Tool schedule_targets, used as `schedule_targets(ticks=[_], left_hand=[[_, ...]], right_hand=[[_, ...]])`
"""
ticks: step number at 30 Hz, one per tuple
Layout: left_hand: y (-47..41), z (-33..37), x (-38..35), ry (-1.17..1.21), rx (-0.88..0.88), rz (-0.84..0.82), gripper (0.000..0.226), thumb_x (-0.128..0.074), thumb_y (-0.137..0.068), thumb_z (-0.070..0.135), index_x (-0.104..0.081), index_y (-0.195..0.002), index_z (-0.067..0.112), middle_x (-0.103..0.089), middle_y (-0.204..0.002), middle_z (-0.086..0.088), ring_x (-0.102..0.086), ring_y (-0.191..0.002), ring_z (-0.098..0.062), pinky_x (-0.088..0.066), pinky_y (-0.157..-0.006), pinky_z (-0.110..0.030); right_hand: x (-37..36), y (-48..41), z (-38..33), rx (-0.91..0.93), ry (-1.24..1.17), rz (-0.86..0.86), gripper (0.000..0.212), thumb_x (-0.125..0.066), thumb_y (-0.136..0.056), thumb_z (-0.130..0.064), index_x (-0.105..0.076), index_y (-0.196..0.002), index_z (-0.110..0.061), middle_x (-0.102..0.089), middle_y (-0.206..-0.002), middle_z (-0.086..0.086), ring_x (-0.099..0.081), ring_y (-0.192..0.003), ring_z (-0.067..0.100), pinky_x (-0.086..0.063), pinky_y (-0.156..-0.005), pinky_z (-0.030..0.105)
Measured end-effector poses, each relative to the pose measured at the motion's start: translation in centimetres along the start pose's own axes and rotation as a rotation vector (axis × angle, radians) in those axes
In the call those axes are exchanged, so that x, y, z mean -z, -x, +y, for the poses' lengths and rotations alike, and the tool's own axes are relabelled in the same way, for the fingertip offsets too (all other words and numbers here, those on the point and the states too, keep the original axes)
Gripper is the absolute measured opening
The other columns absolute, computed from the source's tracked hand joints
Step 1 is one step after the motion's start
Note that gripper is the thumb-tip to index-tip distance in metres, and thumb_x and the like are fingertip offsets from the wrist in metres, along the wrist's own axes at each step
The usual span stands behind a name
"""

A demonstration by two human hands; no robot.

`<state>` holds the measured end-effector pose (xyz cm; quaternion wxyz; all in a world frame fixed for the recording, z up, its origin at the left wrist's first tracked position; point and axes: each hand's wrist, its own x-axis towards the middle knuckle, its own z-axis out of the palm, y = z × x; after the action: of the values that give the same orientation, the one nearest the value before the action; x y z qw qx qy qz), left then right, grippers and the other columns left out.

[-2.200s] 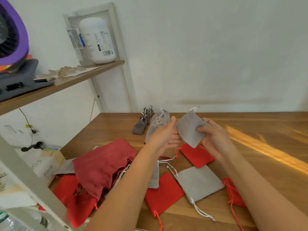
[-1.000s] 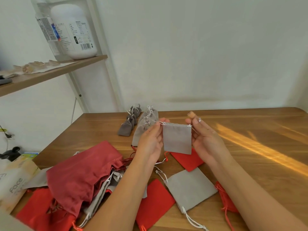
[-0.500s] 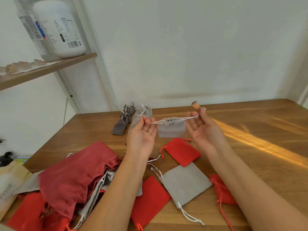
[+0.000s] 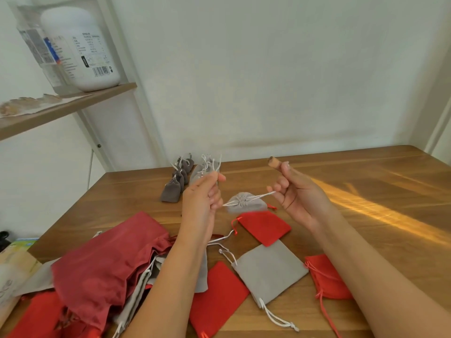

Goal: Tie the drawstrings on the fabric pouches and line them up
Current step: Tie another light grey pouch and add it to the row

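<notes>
Both hands keep a pinching grip on the same cord. The left hand (image 4: pixel 202 201) has its fingers curled round one end of the white drawstring (image 4: pixel 253 197), and the right hand (image 4: pixel 296 198) pinches the other end. The string runs taut between them. The grey pouch (image 4: pixel 246 203) hangs from it in the air, between the hands and above the middle of the desk (image 4: pixel 366 181), with its mouth gathered into tight folds.

So this pouch looks cinched but not yet knotted, and the knot seems to be the step in hand. Part of the job is done: by the far edge of the desk, a row of dark grey pouches (image 4: pixel 177 182) lies just beside a row of light grey pouches (image 4: pixel 203 170), all with their cords tied.

Most of the work is left. A red pouch (image 4: pixel 264 228) lies flat under the hands, and a flat grey pouch (image 4: pixel 269 272) lies nearer the front edge, its cords loose. Two more red ones flank that grey pouch. A large dark red pouch (image 4: pixel 107 262) tops a mixed heap at the near left corner.

The desk is warm brown wood, with a streak of sunlight across its right side. It stands against a plain pale wall (image 4: pixel 268 81). To the left, a wooden shelf (image 4: pixel 73 103) carries a white bottle (image 4: pixel 83 45).
</notes>
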<state>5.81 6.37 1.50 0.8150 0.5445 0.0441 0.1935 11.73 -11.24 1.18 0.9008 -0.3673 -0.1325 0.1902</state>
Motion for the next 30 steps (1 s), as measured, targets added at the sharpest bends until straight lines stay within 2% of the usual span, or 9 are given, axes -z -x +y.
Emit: schedule_targets(ticks=[5, 10, 13, 14, 16, 20, 25, 28, 30], left_hand=[[-0.2, -0.1, 0.4, 0.024, 0.011, 0.060, 0.023, -0.047, -0.099, 0.014, -0.064, -0.087, 0.003, -0.036, -0.051, 0.006, -0.029, -0.045, -0.004, -0.023, -0.044, -0.018], [0.0, 0.2, 0.3, -0.156, 0.092, -0.063, 0.025, -0.050, -0.097, 0.015, -0.070, -0.085, 0.007, -0.038, -0.054, 0.005, -0.025, -0.042, -0.004, -0.019, -0.039, -0.014], [0.6, 0.1, -0.1, -0.395, 0.186, -0.230, 0.023, -0.054, -0.096, 0.017, -0.074, -0.089, 0.009, -0.044, -0.055, 0.006, -0.026, -0.041, -0.004, -0.023, -0.040, -0.013], [0.9, 0.0, -0.4, -0.457, 0.199, -0.278, 0.022, -0.055, -0.095, 0.018, -0.075, -0.089, 0.010, -0.045, -0.054, 0.006, -0.026, -0.042, -0.004, -0.022, -0.043, -0.015], [1.3, -0.2, -0.9, -0.518, 0.196, -0.346, 0.021, -0.057, -0.095, 0.017, -0.075, -0.086, 0.009, -0.046, -0.053, 0.005, -0.025, -0.042, -0.005, -0.020, -0.046, -0.019], [1.6, -0.2, -1.4, -0.590, 0.169, -0.481, 0.029, -0.057, -0.094, 0.013, -0.065, -0.071, -0.002, -0.049, -0.050, 0.007, -0.027, -0.041, -0.002, -0.022, -0.045, -0.017], [1.9, -0.4, -1.6, -0.702, 0.106, -0.587, 0.031, -0.063, -0.091, 0.018, -0.060, -0.061, 0.009, -0.044, -0.045, 0.012, -0.031, -0.044, -0.003, -0.026, -0.050, -0.017], [1.6, -0.5, -1.5, -0.702, 0.093, -0.539, 0.035, -0.062, -0.092, 0.019, -0.066, -0.077, -0.012, -0.051, -0.046, 0.013, -0.036, -0.044, -0.001, -0.028, -0.048, -0.013], [1.4, -0.6, -1.4, -0.655, 0.111, -0.496, 0.034, -0.059, -0.094, 0.020, -0.069, -0.088, -0.012, -0.049, -0.051, 0.011, -0.036, -0.044, -0.001, -0.029, -0.048, -0.014]], right_hand=[[0.0, -0.1, 0.5, -0.010, -0.043, 0.029, 0.025, -0.048, -0.096, -0.023, -0.067, -0.107, -0.010, -0.056, -0.056, -0.003, -0.062, -0.056, 0.008, -0.058, -0.064, 0.024], [-0.3, 0.0, 0.9, 0.005, 0.061, -0.015, 0.025, -0.051, -0.093, -0.024, -0.072, -0.100, -0.012, -0.058, -0.060, -0.001, -0.061, -0.059, 0.009, -0.058, -0.069, 0.024], [-0.8, 0.4, 1.2, 0.100, 0.305, -0.087, 0.025, -0.056, -0.086, -0.027, -0.075, -0.098, -0.016, -0.073, -0.094, 0.001, -0.068, -0.089, 0.010, -0.055, -0.077, 0.023], [-1.0, 0.6, 1.2, 0.133, 0.403, -0.107, 0.026, -0.057, -0.085, -0.028, -0.075, -0.099, -0.015, -0.072, -0.107, -0.001, -0.066, -0.100, 0.009, -0.053, -0.080, 0.021], [-1.2, 0.8, 1.1, 0.169, 0.550, -0.145, 0.028, -0.057, -0.085, -0.027, -0.073, -0.103, -0.012, -0.069, -0.118, -0.005, -0.060, -0.114, 0.005, -0.050, -0.084, 0.016], [-1.1, 0.7, 1.1, 0.181, 0.719, -0.221, 0.031, -0.056, -0.088, -0.024, -0.071, -0.108, -0.007, -0.068, -0.119, -0.009, -0.056, -0.118, 0.001, -0.042, -0.092, 0.010], [-1.4, 0.6, 1.9, 0.131, 0.717, -0.234, 0.030, -0.060, -0.085, -0.025, -0.073, -0.102, -0.004, -0.071, -0.112, 0.002, -0.064, -0.110, 0.014, -0.048, -0.089, 0.022], [-1.3, 0.6, 1.8, 0.109, 0.793, -0.215, 0.029, -0.059, -0.087, -0.037, -0.077, -0.098, -0.017, -0.071, -0.108, 0.003, -0.064, -0.104, 0.038, -0.050, -0.086, 0.049], [-1.3, 0.5, 1.5, 0.092, 0.795, -0.159, 0.034, -0.055, -0.086, -0.044, -0.076, -0.099, -0.020, -0.073, -0.104, 0.001, -0.066, -0.103, 0.029, -0.050, -0.088, 0.041]])
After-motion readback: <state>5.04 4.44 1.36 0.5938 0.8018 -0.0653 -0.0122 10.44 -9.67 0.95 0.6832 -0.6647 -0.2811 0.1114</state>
